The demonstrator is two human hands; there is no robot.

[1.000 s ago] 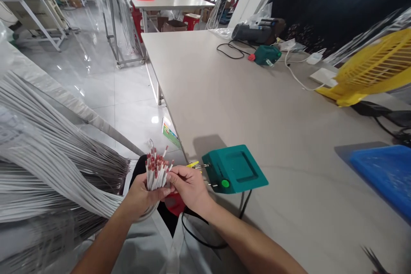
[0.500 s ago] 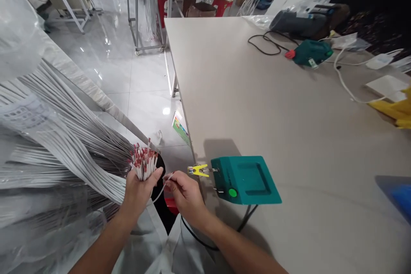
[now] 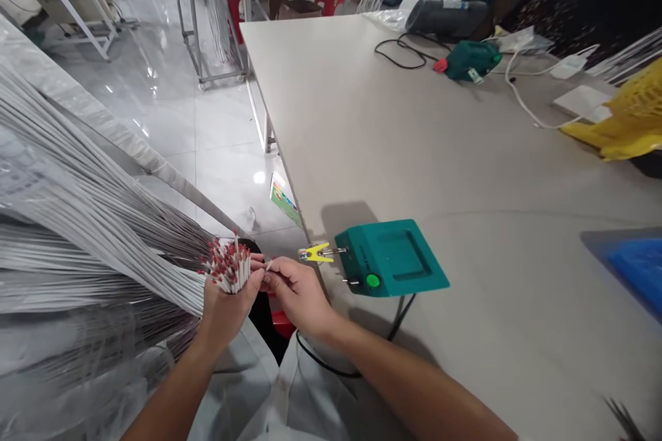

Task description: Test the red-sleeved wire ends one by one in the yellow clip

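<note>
My left hand point(image 3: 230, 303) is wrapped round a thick bundle of white cables point(image 3: 230, 267) whose ends show red tips pointing up. Close beside it, my right hand point(image 3: 297, 289) pinches the end of a single white cable point(image 3: 268, 266) between thumb and fingers, near the left thumb. Just right of my hands, a green device point(image 3: 390, 258) with a round green button sits at the table's left edge. A yellow clip point(image 3: 315, 253) is attached to the metal prong on its left side.
Long grey-white cables point(image 3: 103, 200), partly under clear plastic, fill the left side. The grey table point(image 3: 439, 165) carries a second green device point(image 3: 470, 60), a black cord, a yellow basket-like item point(image 3: 631, 110) and a blue object point(image 3: 638, 269). A wheeled metal rack point(image 3: 196, 34) stands on the floor.
My right hand has come closer to the left, bringing the single cable's end next to the bundle. The view has shifted right, so the table and its things appear further left.
</note>
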